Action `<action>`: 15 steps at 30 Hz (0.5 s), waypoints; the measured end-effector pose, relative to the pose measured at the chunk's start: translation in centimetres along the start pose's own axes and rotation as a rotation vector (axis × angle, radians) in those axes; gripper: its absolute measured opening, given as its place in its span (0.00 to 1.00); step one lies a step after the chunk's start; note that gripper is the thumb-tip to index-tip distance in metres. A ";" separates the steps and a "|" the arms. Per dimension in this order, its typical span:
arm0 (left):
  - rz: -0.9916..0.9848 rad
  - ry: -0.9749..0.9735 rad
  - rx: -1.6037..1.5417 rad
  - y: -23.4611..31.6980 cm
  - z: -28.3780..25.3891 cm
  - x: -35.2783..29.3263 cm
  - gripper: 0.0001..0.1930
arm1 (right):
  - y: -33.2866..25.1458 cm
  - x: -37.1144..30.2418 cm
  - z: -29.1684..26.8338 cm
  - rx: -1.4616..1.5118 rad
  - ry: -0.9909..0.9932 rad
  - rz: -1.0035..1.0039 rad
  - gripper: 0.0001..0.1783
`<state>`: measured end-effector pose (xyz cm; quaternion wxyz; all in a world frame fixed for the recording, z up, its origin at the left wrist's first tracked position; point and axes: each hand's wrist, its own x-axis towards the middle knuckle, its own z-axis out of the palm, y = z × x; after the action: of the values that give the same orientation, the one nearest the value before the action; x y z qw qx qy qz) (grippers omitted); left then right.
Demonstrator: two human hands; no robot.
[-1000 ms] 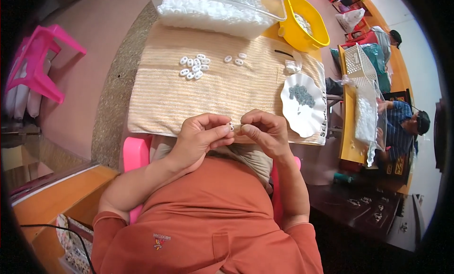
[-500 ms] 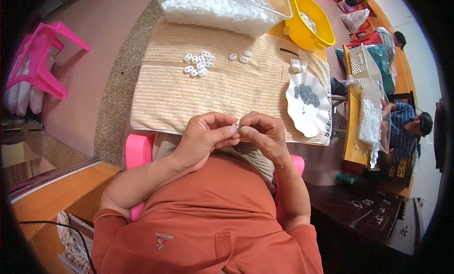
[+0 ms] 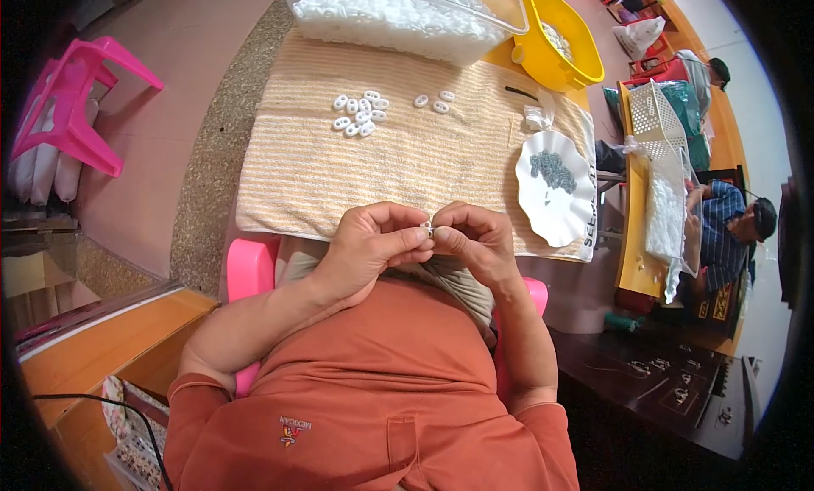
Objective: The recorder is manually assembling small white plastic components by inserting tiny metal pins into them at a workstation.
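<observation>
My left hand (image 3: 366, 247) and my right hand (image 3: 476, 239) meet at the near edge of a striped beige towel (image 3: 407, 164). Between their fingertips they pinch one small white plastic piece (image 3: 427, 229). Farther out on the towel lies a cluster of several white oval pieces (image 3: 359, 114), with two more white pieces (image 3: 431, 102) to its right. A white scalloped plate (image 3: 557, 188) holding small grey metal parts (image 3: 553, 170) sits at the towel's right edge, close to my right hand.
A clear tub (image 3: 405, 14) full of white pieces stands at the far edge, a yellow bowl (image 3: 561, 38) to its right. A pink stool (image 3: 75, 105) is on the floor at left. Another person (image 3: 731, 224) sits at an orange table (image 3: 638, 262) on the right.
The view has shifted slightly. My hands stay together at the towel's near edge, still pinching the small white piece.
</observation>
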<state>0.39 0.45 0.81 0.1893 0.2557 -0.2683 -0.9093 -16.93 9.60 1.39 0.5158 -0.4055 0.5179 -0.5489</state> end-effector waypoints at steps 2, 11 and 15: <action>-0.002 0.004 0.028 0.0 0.0 0.0 0.08 | 0.1 0.0 0.0 -0.010 -0.001 0.001 0.04; 0.004 0.007 0.034 -0.2 -0.1 0.1 0.08 | -0.3 -0.1 0.4 0.016 0.012 0.039 0.04; 0.016 0.019 0.057 -0.2 -0.1 0.1 0.08 | -0.2 -0.2 0.5 -0.008 0.026 0.048 0.04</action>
<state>0.34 0.55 0.62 0.1916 0.2673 -0.2945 -0.8973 -16.41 9.67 1.65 0.5207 -0.3878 0.5361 -0.5395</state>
